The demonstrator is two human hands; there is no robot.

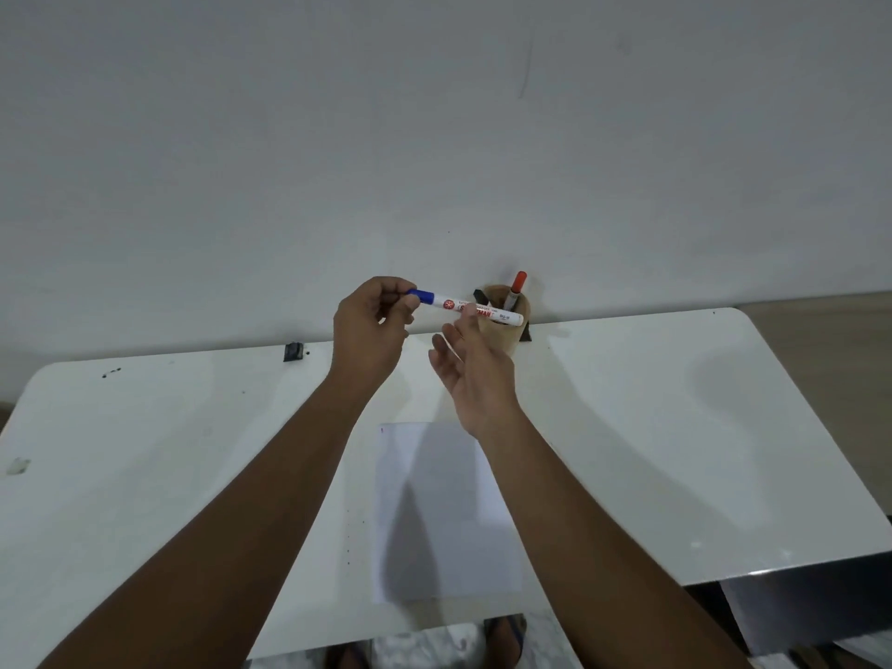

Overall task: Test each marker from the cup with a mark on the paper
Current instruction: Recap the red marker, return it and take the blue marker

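Blue-capped marker held up between both hands, above the paper.

The left hand (371, 325) is curled, its fingertips pinching the blue cap end of the blue marker (466, 309), which lies nearly level and points away to the right. The right hand (475, 374) is open, palm turned inward and fingers spread loosely; its upper fingers lie at the marker's white barrel, though whether they grip it cannot be told. Just behind the right hand stands the brown cup (511, 333), with a red-capped marker (515, 289) upright in it and a black marker (480, 296) at its left rim. Below both wrists, the white paper (444, 514) lies flat on the white table (675, 427).
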